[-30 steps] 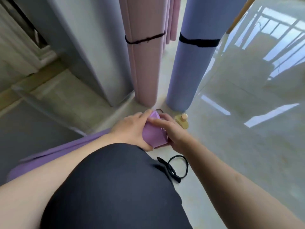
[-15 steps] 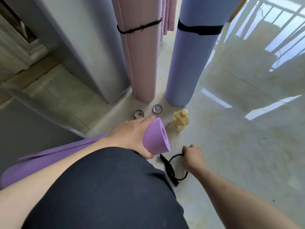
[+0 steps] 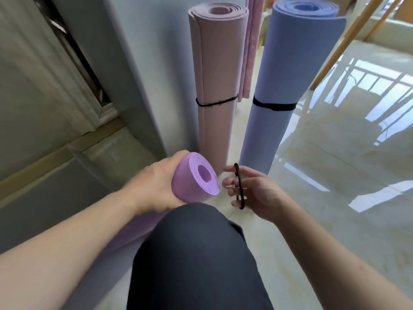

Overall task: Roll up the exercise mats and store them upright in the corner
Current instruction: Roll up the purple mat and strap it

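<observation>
Now our right hand [image 3: 254, 193] has lifted the black band [image 3: 239, 186] off the floor, stretched over spread fingers, beside the purple mat [image 3: 194, 177] our left hand [image 3: 154, 189] grips at frame centre, ready for binding

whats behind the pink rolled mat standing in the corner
Behind the pink rolled mat, a strip of pink patterned fabric hangs between it and the blue rolled mat. The grey wall runs along its left. The floor directly behind it is hidden.
</observation>
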`<state>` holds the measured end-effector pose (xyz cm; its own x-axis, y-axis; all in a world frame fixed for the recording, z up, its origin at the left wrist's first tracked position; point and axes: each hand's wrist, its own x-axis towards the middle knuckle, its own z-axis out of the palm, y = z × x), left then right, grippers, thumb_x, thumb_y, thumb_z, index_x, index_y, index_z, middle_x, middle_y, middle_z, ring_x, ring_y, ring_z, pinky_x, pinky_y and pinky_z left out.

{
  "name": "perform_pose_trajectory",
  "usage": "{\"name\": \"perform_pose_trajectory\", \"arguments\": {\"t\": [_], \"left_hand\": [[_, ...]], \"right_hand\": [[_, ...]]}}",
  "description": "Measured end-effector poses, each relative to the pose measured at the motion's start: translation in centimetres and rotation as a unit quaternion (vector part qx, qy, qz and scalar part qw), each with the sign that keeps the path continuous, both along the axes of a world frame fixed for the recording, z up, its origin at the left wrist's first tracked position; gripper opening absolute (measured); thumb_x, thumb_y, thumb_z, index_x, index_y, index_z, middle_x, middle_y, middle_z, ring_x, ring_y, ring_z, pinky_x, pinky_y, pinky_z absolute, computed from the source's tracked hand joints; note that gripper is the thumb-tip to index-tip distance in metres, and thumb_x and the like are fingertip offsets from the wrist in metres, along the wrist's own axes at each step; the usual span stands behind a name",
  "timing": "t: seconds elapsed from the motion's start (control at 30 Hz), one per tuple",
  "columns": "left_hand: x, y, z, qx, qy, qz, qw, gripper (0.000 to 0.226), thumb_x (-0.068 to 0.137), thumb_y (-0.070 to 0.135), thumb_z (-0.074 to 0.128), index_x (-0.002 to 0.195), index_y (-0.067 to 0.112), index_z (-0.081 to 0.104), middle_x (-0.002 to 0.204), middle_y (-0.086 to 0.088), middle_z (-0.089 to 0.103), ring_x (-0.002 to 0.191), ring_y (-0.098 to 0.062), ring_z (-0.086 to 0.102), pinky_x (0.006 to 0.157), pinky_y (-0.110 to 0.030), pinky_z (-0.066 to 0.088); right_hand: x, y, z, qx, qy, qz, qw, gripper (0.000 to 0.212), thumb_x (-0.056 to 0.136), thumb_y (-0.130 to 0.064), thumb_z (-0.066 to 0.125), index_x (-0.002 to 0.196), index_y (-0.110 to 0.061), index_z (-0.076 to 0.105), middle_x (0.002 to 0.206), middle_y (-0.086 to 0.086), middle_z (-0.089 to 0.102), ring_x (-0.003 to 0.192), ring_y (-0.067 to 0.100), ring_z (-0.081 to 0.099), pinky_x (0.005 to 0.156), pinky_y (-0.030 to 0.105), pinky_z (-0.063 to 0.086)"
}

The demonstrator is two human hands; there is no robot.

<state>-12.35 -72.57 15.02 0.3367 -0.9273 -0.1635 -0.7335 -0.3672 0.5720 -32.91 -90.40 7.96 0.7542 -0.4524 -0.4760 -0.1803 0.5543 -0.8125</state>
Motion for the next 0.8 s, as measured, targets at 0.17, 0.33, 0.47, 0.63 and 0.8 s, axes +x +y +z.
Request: {"name": "perform_pose_trajectory", "arguments": {"t": [0.17, 0.33, 0.47, 0.63, 0.8], "left_hand": [[2.9, 8.0, 8.0, -0.106, -0.001, 0.120, 0.987, 0.107, 0.054, 0.035, 0.103, 0.139, 0.059, 0.044, 0.123, 0.028, 0.067, 0.114, 0.001, 0.063, 0.100, -0.034, 0.055], [4.9, 18.8, 14.2, -0.224, 0.014, 0.253, 0.941, 0.103, 0.054, 0.023, 0.105, 0.137, 0.052, 0.051, 0.128, 0.028, 0.067, 0.119, 0.003, 0.063, 0.100, -0.038, 0.058], [4.5, 28.3, 16.6, -0.255, 0.003, 0.340, 0.905, 0.102, 0.053, 0.034, 0.105, 0.136, 0.056, 0.050, 0.127, 0.032, 0.066, 0.117, 0.003, 0.065, 0.094, -0.040, 0.061], [2.8, 38.7, 17.2, -0.289, -0.042, 0.449, 0.844, 0.099, 0.048, 0.040, 0.102, 0.132, 0.055, 0.050, 0.123, 0.035, 0.067, 0.112, 0.005, 0.065, 0.089, -0.039, 0.061], [2.3, 44.6, 16.7, -0.319, -0.049, 0.496, 0.806, 0.095, 0.051, 0.035, 0.100, 0.131, 0.052, 0.052, 0.126, 0.030, 0.068, 0.116, 0.002, 0.066, 0.095, -0.041, 0.060]], "right_hand": [[6.6, 4.7, 12.4, -0.251, 0.014, 0.072, 0.965, 0.014, 0.093, -0.022, 0.081, 0.107, -0.021, 0.079, 0.085, 0.013, 0.071, 0.066, 0.028, 0.062, 0.050, 0.033, 0.053], [13.9, 13.4, 22.4, -0.422, -0.052, 0.218, 0.878, 0.033, 0.086, -0.036, 0.087, 0.110, -0.016, 0.077, 0.080, -0.005, 0.070, 0.075, 0.011, 0.066, 0.074, 0.046, 0.068], [19.0, 22.5, 27.6, -0.469, -0.088, 0.355, 0.804, 0.060, 0.072, -0.055, 0.086, 0.110, -0.010, 0.073, 0.084, 0.005, 0.065, 0.080, 0.021, 0.067, 0.080, 0.051, 0.067], [23.3, 35.0, 31.3, -0.538, -0.116, 0.468, 0.691, 0.057, 0.077, -0.042, 0.084, 0.091, 0.007, 0.058, 0.074, 0.007, 0.046, 0.065, 0.021, 0.046, 0.063, 0.043, 0.051], [24.9, 44.2, 32.5, -0.622, -0.141, 0.483, 0.600, 0.044, 0.077, -0.028, 0.075, 0.088, 0.006, 0.050, 0.071, 0.001, 0.038, 0.064, 0.019, 0.034, 0.060, 0.038, 0.031]]}}
